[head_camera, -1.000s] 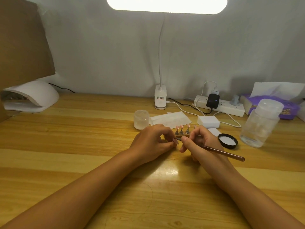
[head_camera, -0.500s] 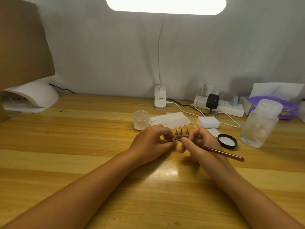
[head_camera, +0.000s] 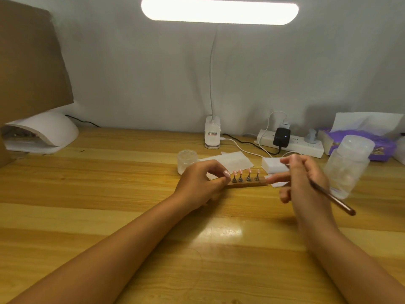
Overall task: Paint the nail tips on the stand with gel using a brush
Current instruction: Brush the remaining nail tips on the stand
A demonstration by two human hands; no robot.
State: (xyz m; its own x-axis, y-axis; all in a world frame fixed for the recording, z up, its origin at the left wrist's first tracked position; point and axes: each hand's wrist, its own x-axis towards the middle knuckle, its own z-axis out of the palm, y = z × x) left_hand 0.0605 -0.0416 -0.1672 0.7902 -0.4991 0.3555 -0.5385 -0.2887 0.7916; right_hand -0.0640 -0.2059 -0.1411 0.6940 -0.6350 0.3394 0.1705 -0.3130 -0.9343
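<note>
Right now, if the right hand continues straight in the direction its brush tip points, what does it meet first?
Probably the white box just beyond the right hand; the brush tip aims up-left toward it. Blur and depth leave this uncertain.

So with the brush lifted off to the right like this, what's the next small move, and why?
Probably a dip for more gel, then back to the tips. The right hand holds the brush up and away from the stand, its blurred tip near the white block. The left hand grips the stand's left end, and four pink nail tips stand upright on it.
</note>
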